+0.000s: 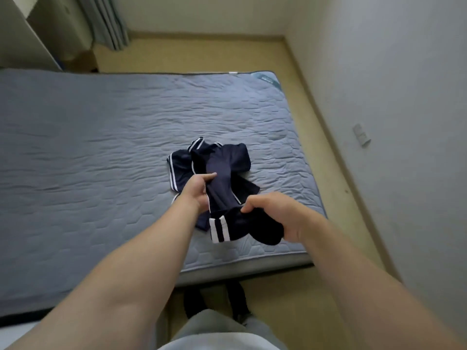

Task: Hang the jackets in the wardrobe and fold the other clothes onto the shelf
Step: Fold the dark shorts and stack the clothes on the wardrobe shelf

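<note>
Hands at work: the left hand point(195, 192) and right hand point(273, 214) both hold a navy garment point(225, 160) on the bed.
The left pinches the fabric between thumb and fingers; the right curls round an end bearing 2 white stripes. The rest lies crumpled on the grey mattress point(101, 147), toward its near right corner. A teal label point(265, 79) at the far right corner is too blurred to read.

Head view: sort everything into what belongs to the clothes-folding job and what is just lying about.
For the job: navy white-striped clothes, gripped by the left hand and the right hand; grey mattress they lie on.

Just there: curtain; wall socket; floor.
</note>
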`<state>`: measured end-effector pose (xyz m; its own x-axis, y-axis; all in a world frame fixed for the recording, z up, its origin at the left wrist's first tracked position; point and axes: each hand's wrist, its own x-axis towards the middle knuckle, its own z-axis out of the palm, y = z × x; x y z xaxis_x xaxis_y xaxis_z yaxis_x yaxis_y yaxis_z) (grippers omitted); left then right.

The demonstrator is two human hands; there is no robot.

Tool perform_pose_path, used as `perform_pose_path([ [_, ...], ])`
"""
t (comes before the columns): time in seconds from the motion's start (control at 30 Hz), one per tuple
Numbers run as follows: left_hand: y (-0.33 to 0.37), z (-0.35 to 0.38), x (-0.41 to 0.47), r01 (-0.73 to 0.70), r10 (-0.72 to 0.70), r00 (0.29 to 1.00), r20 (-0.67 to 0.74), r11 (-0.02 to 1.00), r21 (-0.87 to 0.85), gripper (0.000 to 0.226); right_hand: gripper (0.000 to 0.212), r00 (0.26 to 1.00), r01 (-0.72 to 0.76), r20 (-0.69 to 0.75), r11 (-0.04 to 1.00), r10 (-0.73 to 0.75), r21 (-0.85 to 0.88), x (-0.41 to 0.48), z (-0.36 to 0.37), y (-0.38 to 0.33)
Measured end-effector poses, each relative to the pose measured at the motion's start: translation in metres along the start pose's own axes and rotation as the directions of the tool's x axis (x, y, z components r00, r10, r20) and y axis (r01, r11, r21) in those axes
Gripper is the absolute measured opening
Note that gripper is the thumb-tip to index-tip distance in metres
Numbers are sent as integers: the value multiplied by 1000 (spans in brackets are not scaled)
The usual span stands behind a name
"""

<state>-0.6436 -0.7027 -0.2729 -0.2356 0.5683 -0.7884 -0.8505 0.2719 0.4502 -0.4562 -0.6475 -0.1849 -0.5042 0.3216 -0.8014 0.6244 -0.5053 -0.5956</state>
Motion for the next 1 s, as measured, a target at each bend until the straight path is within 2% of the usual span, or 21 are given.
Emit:
perform_pose_path([
  [0.07,-2,25,-16,-45,42,999,28,995,95,19,17,999,6,-44,1000,-6,-21,-14,-17,14],
  [0.13,-5,41,-33,-110,102,987,122,992,60,19,22,996,3,-91,998,4,69,-18,-32,28],
  [0.2,-9,53,-56,-193,185,958,219,981,19,30,54,994,-40,-87,972,62,230,-16,-47,38],
  [0.27,-14,67,-84,-233,207,926,317,972,45,37,87,995,-94,16,932,95,350,-13,-59,45],
  [0.33,-21,82,-114,-267,214,887,410,961,75,44,104,987,-134,139,880,78,455,-13,-62,50],
  [0.37,-24,89,-129,-274,212,868,449,959,77,46,105,982,-146,178,847,62,511,-14,-61,52],
  [0.43,-32,100,-154,-297,229,834,502,953,60,39,93,982,-117,190,809,7,576,-16,-57,53],
  [0.5,-40,109,-172,-341,273,804,529,940,33,20,69,982,-54,176,799,-66,599,-21,-53,51],
  [0.57,-49,111,-182,-350,285,833,474,935,53,18,45,986,-13,141,798,-90,603,-25,-51,53],
  [0.63,-57,106,-179,-328,252,900,356,929,173,34,31,994,46,62,840,-94,541,-24,-53,59],
  [0.73,-71,93,-171,-173,167,984,55,874,454,43,25,981,166,19,877,-195,451,-31,-55,58],
  [0.8,-80,86,-159,-63,225,963,-148,721,690,46,44,947,297,-12,863,-321,409,-39,-56,49],
  [0.83,-82,84,-155,-49,279,941,-194,676,736,52,51,919,364,2,854,-393,372,-45,-56,43],
  [0.87,-83,85,-152,-53,286,936,-205,690,722,60,54,888,422,36,844,-458,330,-52,-56,39],
  [0.93,-76,91,-148,-54,130,984,-117,862,504,70,50,835,509,136,842,-534,182,-66,-54,33],
  [1.0,-68,103,-144,-61,59,998,15,940,335,59,41,813,566,218,820,-540,-79,-79,-56,32],
])
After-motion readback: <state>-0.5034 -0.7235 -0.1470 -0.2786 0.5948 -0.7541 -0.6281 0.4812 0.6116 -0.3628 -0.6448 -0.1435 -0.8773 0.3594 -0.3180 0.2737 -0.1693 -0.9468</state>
